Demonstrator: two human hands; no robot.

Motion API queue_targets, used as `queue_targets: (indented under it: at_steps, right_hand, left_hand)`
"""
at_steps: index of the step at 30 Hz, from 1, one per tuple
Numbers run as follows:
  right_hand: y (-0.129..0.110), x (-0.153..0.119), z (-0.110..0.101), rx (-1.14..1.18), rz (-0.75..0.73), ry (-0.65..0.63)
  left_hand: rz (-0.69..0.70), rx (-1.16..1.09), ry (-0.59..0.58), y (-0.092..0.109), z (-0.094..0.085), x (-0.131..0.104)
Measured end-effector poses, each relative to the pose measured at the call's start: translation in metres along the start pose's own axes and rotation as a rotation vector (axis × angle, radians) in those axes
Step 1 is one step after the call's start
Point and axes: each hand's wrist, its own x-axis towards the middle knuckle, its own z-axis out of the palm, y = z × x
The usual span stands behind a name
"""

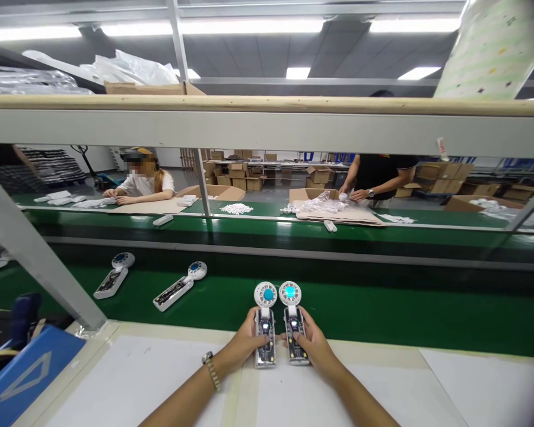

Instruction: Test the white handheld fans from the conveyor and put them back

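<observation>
Two small white handheld fans stand side by side in front of me, one in each hand. My left hand (250, 339) is wrapped round the left handheld fan (266, 295), its thumb on the exposed circuit board in the handle. With its thumb on the other handle's board, my right hand (310, 339) grips the right handheld fan (290, 293). A small light shows on each board. The right fan's round centre glows bright cyan; the left one's is a duller blue. Both fan heads reach over the edge of the green belt (382, 314).
Two more open-backed fans, a nearer one (173, 295) and a farther one (111, 283), lie on the belt to the left. A slanted metal post (40, 255) rises at left beside a blue bin (31, 373). Two people work across the line, near cardboard (351, 214).
</observation>
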Motion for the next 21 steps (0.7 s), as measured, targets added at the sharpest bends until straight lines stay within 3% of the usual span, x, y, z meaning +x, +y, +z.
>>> queue_targets:
  at_steps: [21]
  right_hand:
    - [-0.0035,-0.0017,0.0016,0.031,0.035,-0.014]
  left_hand:
    - [-0.001,-0.070,-0.025,-0.0061,-0.0060,0.0028]
